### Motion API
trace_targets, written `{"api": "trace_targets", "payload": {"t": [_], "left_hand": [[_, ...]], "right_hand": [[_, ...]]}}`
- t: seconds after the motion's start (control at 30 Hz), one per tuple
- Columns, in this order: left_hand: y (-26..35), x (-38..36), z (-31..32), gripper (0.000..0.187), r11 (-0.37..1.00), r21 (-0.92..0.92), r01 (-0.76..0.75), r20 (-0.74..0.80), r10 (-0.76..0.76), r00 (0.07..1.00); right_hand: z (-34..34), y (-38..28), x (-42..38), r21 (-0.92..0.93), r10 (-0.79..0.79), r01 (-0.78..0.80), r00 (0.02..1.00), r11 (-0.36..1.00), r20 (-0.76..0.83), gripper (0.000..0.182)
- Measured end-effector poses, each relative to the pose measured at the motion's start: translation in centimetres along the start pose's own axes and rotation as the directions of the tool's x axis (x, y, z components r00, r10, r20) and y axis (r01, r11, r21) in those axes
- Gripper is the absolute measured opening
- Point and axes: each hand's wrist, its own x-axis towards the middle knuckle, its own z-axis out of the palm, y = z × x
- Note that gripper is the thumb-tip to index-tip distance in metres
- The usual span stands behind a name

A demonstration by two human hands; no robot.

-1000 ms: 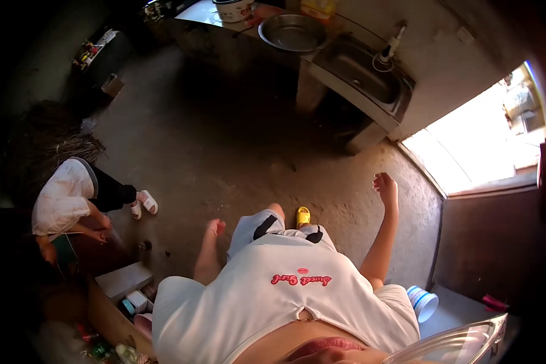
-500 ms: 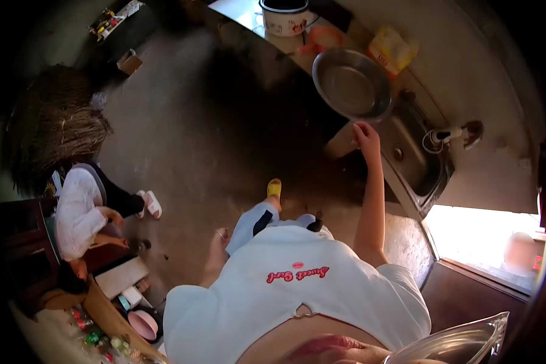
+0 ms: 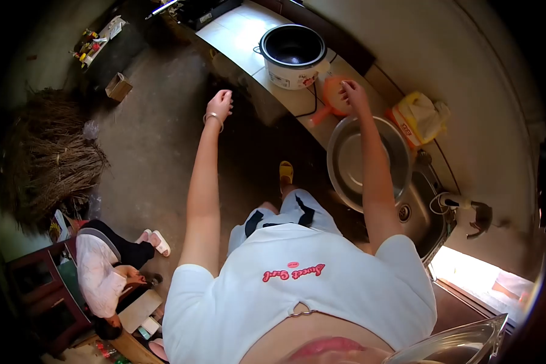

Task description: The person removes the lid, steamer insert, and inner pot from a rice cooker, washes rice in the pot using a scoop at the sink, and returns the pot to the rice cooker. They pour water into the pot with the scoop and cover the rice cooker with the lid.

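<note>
The person's left hand (image 3: pixel 220 104), a bracelet (image 3: pixel 213 119) at its wrist, is loosely clenched, held out past the worktop's edge, to the left of the pot. The right hand (image 3: pixel 353 97) has its fingers bent and is over the orange scoop (image 3: pixel 332 102); whether it grasps or touches the scoop cannot be told. The pot (image 3: pixel 292 77) stands upright on the worktop (image 3: pixel 242 39), uncovered, its dark inside showing, with the scoop just beside it. Next comes the metal basin (image 3: pixel 347 167), partly hidden by the right forearm and overlapping the sink (image 3: pixel 428 221) in view. A yellow packet (image 3: pixel 421 118) is near the basin, by the wall. Well apart, at left, another person (image 3: pixel 103 276) bends forward near a bundle of twigs (image 3: pixel 54 151).
</note>
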Motion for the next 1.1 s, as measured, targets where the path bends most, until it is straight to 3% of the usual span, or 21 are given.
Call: {"api": "trace_targets", "payload": {"t": [0.07, 0.1, 0.13, 0.2, 0.27, 0.33, 0.37, 0.4, 0.47, 0.5, 0.53, 0.57, 0.63, 0.7, 0.73, 0.77, 0.8, 0.93, 1.0, 1.07, 1.1], "left_hand": [[4.6, 5.0, 2.3, 0.029, 0.987, 0.158, 0.01, 0.045, -0.018, 0.999], [5.3, 9.0, 3.5, 0.033, 0.934, 0.349, -0.078, 0.056, 0.063, 0.996], [6.5, 12.0, 4.6, 0.037, 0.84, 0.515, -0.169, 0.083, 0.147, 0.986], [8.6, 15.3, 7.3, 0.047, 0.65, 0.719, -0.246, 0.14, 0.211, 0.967], [12.4, 17.6, 9.1, 0.06, 0.619, 0.766, -0.171, 0.185, 0.042, 0.982], [11.8, 21.6, 11.1, 0.065, 0.62, 0.768, -0.16, 0.231, -0.035, 0.972], [10.9, 23.6, 11.9, 0.066, 0.585, 0.778, -0.228, 0.245, 0.051, 0.968], [8.8, 24.6, 12.3, 0.066, 0.578, 0.781, -0.236, 0.272, 0.025, 0.962], [7.5, 28.5, 14.2, 0.061, 0.642, 0.74, -0.2, 0.329, -0.086, 0.94], [7.2, 29.6, 14.6, 0.058, 0.6, 0.767, -0.229, 0.353, -0.097, 0.931], [7.7, 30.0, 14.1, 0.056, 0.653, 0.72, -0.234, 0.426, -0.15, 0.892], [8.0, 29.5, 13.7, 0.052, 0.667, 0.707, -0.234, 0.44, -0.156, 0.885], [10.5, 29.2, 12.8, 0.049, 0.684, 0.685, -0.252, 0.457, -0.133, 0.879], [12.6, 26.9, 10.3, 0.042, 0.828, 0.526, -0.195, 0.487, -0.105, 0.867], [13.4, 26.4, 9.3, 0.042, 0.829, 0.52, -0.205, 0.491, -0.094, 0.866], [13.9, 25.6, 8.0, 0.039, 0.909, 0.355, -0.219, 0.49, 0.018, 0.872], [14.3, 24.6, 6.6, 0.036, 0.957, 0.182, -0.228, 0.466, 0.12, 0.877], [17.2, 21.6, 0.8, 0.032, 0.937, -0.066, -0.343, 0.284, 0.347, 0.894], [18.0, 20.9, -2.1, 0.029, 0.89, -0.068, -0.451, 0.132, 0.456, 0.88], [18.5, 20.7, -4.8, 0.028, 0.794, -0.093, -0.601, -0.052, 0.599, 0.799], [19.7, 19.7, -6.3, 0.032, 0.779, -0.08, -0.622, -0.115, 0.613, 0.782]], "right_hand": [[1.4, 1.5, 6.0, -0.137, 0.088, -0.099, 0.993, 0.986, -0.084, 0.028], [1.7, 2.4, 9.6, -0.191, 0.145, -0.151, 0.988, 0.97, -0.043, 0.038], [2.6, 1.8, 11.4, -0.18, 0.146, -0.154, 0.988, 0.972, -0.055, 0.038], [4.5, 1.1, 14.6, -0.415, 0.243, -0.281, 0.959, 0.865, -0.143, 0.045], [5.4, 3.8, 17.8, -0.472, 0.224, -0.268, 0.963, 0.84, -0.148, 0.046], [5.4, 4.3, 21.4, -0.536, 0.179, -0.233, 0.972, 0.812, -0.152, 0.047], [5.5, 4.4, 22.5, -0.554, 0.162, -0.228, 0.973, 0.8, -0.166, 0.044], [6.0, 5.3, 21.4, -0.566, 0.173, -0.246, 0.968, 0.787, -0.18, 0.041], [5.9, 6.3, 21.3, -0.572, 0.177, -0.287, 0.954, 0.768, -0.241, 0.038], [5.7, 7.9, 22.2, -0.579, 0.097, -0.237, 0.96, 0.78, -0.262, 0.037], [6.3, 7.1, 21.2, -0.589, 0.038, -0.199, 0.961, 0.783, -0.273, 0.036], [6.3, 5.6, 20.5, -0.484, 0.106, -0.255, 0.944, 0.837, -0.312, 0.037], [6.1, 3.9, 20.7, -0.476, 0.066, -0.236, 0.936, 0.847, -0.346, 0.038], [7.3, 2.2, 18.3, -0.453, 0.06, -0.237, 0.927, 0.86, -0.37, 0.04], [7.8, 0.1, 17.9, -0.44, -0.095, -0.1, 0.911, 0.892, -0.4, 0.038], [8.4, -2.2, 17.3, -0.432, -0.246, 0.044, 0.871, 0.901, -0.425, 0.035], [9.3, -5.0, 16.1, -0.433, -0.248, 0.046, 0.872, 0.9, -0.422, 0.035], [14.0, -15.8, 12.6, -0.477, -0.359, 0.119, 0.817, 0.871, -0.451, 0.031], [15.8, -18.1, 12.9, -0.535, -0.404, 0.132, 0.806, 0.835, -0.432, 0.029], [17.9, -19.3, 13.1, -0.605, -0.599, 0.287, 0.689, 0.742, -0.408, 0.031], [18.8, -19.7, 13.5, -0.579, -0.621, 0.342, 0.677, 0.74, -0.394, 0.032]]}}
